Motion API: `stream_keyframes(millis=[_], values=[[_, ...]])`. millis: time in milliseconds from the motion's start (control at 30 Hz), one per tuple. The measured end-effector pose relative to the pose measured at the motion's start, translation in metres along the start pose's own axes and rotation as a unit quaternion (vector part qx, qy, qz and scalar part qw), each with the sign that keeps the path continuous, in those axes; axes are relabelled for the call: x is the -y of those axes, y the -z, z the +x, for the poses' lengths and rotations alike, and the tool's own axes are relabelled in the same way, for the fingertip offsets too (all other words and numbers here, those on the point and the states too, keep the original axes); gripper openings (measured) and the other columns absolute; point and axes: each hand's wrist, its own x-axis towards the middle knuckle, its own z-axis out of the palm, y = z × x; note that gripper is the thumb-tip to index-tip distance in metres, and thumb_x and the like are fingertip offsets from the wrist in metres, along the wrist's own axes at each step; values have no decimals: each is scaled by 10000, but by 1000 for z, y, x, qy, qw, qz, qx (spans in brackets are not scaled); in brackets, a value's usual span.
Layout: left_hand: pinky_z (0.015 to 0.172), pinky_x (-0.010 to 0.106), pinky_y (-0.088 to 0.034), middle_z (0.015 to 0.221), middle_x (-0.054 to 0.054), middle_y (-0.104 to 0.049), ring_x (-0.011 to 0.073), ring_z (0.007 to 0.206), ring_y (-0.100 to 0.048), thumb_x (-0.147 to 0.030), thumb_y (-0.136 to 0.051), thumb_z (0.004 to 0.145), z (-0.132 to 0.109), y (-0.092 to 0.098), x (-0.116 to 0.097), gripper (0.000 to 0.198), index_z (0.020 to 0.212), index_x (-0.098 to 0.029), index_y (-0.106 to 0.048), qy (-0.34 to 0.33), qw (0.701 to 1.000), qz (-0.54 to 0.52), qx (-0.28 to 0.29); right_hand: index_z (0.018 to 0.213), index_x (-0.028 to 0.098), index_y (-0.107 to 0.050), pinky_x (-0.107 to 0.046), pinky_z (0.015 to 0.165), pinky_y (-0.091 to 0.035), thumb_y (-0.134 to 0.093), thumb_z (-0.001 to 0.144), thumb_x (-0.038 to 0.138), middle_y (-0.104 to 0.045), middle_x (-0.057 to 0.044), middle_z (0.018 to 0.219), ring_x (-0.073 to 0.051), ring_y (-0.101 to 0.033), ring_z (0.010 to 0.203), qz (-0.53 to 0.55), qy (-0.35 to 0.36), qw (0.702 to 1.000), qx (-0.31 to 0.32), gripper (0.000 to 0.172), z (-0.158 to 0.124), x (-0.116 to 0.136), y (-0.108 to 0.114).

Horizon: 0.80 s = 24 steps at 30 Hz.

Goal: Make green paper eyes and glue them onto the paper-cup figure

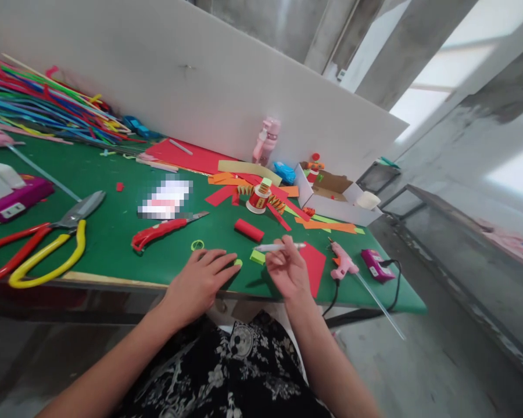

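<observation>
My left hand (203, 281) lies palm down at the front edge of the green table, fingers stretched out. One fingertip is at a small light-green paper piece (238, 263). In my right hand (287, 270) a whitish pen (272, 247) is gripped between thumb and fingers, its tip pointing left. Just below the tip sits a small folded light-green paper block (257, 256). A red paper roll (249, 230) lies beyond the pen, and a light-green ring (197, 245) lies beyond my left fingers. Farther back stands a red and white paper cup figure (258, 199) with folded gold strips at its sides.
To the left lie a red utility knife (159, 232) and large pliers-like shears (76, 217). A pink glue gun (343, 260) with its cord and a purple power strip (377, 265) lie at right. Behind are paper strips (331, 224), a white box (307, 188) and a pink bottle (267, 141).
</observation>
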Motion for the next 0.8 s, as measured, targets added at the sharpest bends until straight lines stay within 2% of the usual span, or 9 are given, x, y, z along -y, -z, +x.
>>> stream_keyframes(millis=[67, 133, 267, 367, 433, 500, 567, 633, 800], values=[[947, 430, -392, 1235, 97, -704, 268, 1116, -579, 19, -471, 778, -1, -1, 0, 498, 1189, -172, -676, -3, 1000, 12, -23, 590, 218, -410, -165, 375, -361, -845, 680, 316, -315, 120, 501, -45, -227, 399, 12, -11, 1000, -19, 455, 7, -8, -1], [951, 427, -389, 1164, 111, -721, 263, 1082, -583, 0, -466, 807, -2, -2, 0, 455, 1185, -147, -672, -8, 999, 17, -30, 621, 211, -482, -157, 389, -366, -851, 666, 327, -334, 134, 462, -35, -247, 379, 24, -41, 998, -49, 390, 10, -13, 0], [970, 401, -375, 1180, 86, -716, 238, 1108, -575, 4, -460, 817, 0, -1, -1, 479, 1212, -183, -656, -16, 1000, 10, -13, 832, 209, -655, -197, 537, -506, -806, 705, 453, -584, 79, 537, -74, -547, 477, 23, -72, 994, -83, 314, 7, -18, 0], [964, 403, -371, 1196, 82, -718, 243, 1103, -576, 4, -469, 815, 2, 1, -2, 458, 1183, -180, -671, -17, 1000, 13, -10, 866, 206, -664, -274, 621, -557, -782, 712, 516, -706, 4, 696, -149, -677, 637, -33, -55, 997, -43, 366, 2, -22, -4], [945, 407, -379, 1192, 87, -721, 244, 1069, -586, 5, -475, 807, 2, 2, -2, 451, 1165, -176, -681, -18, 1000, 17, -5, 820, 210, -635, -258, 589, -533, -837, 662, 457, -679, 21, 657, -141, -656, 607, -71, -19, 997, -13, 356, 0, -26, -6], [929, 411, -388, 1185, 87, -725, 242, 1036, -595, 7, -479, 801, 3, 3, -2, 452, 1159, -176, -685, -21, 1000, 20, -2, 736, 213, -571, -192, 479, -432, -877, 618, 367, -558, 85, 529, -82, -534, 470, -104, 26, 994, -2, 362, 1, -29, -7], [926, 414, -391, 1180, 83, -729, 239, 1018, -598, 7, -483, 799, 3, 3, -2, 451, 1157, -179, -685, -23, 1000, 20, -2, 672, 210, -503, -160, 400, -293, -870, 625, 332, -415, 129, 453, -39, -374, 379, -151, 64, 986, -12, 389, 2, -31, -8], [931, 419, -390, 1182, 80, -728, 238, 1019, -596, 0, -485, 805, 3, 2, -2, 449, 1161, -190, -683, -21, 1000, 17, 0, 671, 209, -506, -161, 378, -242, -831, 672, 355, -373, 137, 434, -32, -319, 355, -216, 91, 972, -31, 357, 4, -32, -8], [947, 440, -381, 1185, 83, -722, 240, 1024, -588, -21, -473, 831, 3, 2, -2, 428, 1155, -208, -682, -13, 1000, 16, 5, 839, 189, -671, -212, 463, -461, -679, 802, 463, -643, 22, 576, -120, -597, 504, -319, 69, 945, -13, 277, 1, -32, -10]])
